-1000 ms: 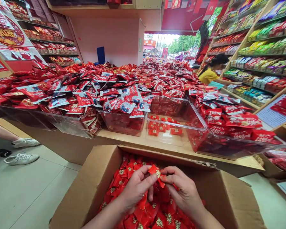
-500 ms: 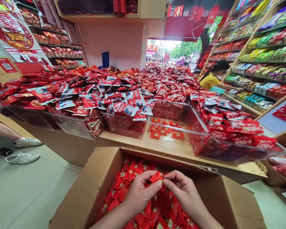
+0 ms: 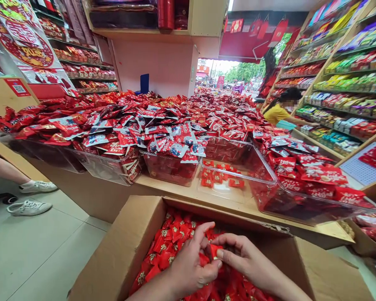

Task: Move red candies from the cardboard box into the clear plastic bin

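Note:
Above the open cardboard box (image 3: 147, 225), my two hands meet at one small red wrapped candy (image 3: 215, 251) with gold print. My right hand (image 3: 242, 257) pinches its right side between thumb and forefinger. My left hand (image 3: 192, 261) is curled at its left side, forefinger lifted and thumb just below the packet; more red wrapper shows within the curl, and whether it is a second candy I cannot tell. Under both hands lies a heap of the same red candies (image 3: 163, 246), partly hidden by my wrists and forearms.
Behind the box, a clear plastic bin (image 3: 260, 179) holds several red candies at its bottom. Neighbouring bins are heaped with red and white packets (image 3: 175, 138). A person in yellow (image 3: 275, 113) is by the right shelves (image 3: 351, 88). Another person's shoes (image 3: 31, 207) are on the left floor.
My left forefinger has lifted off the candy, and both hands have shifted slightly right and down in view. The view has tilted a little upward.

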{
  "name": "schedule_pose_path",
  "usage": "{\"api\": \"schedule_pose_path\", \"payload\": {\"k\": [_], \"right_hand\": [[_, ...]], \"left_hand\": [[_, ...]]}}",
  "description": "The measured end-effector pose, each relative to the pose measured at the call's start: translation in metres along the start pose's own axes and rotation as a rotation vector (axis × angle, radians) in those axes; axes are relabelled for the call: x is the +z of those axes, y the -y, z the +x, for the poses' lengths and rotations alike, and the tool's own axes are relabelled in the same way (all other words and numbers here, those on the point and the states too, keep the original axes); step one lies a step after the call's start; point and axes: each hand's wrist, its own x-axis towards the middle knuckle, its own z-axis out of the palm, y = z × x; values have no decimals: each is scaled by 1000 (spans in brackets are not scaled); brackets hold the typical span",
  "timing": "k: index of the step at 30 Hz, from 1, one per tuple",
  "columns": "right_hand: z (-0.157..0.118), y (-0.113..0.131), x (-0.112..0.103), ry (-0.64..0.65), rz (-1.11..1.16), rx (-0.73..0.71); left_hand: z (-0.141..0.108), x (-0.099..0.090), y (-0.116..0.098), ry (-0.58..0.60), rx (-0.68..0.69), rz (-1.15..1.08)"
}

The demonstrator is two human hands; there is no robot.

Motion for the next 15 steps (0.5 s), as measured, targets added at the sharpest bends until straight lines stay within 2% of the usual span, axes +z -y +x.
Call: {"api": "schedule_pose_path", "payload": {"k": [3, 6, 9, 11, 13, 15], "right_hand": [[-3, 17, -4, 82, -87, 13], [-5, 54, -20, 3, -206, -60], [7, 106, -51, -294, -274, -204], [28, 134, -73, -519, -233, -254], [57, 148, -90, -601, -180, -174], [88, 145, -98, -524, -208, 25]], "left_hand": [[-3, 0, -6, 7, 49, -18], [-3, 0, -14, -73, 32, -152], [1, 0, -17, -184, -92, -327], [6, 0, -15, -253, -200, -447], [9, 2, -11, -289, -359, -607], [11, 3, -5, -287, -498, -765]]}}
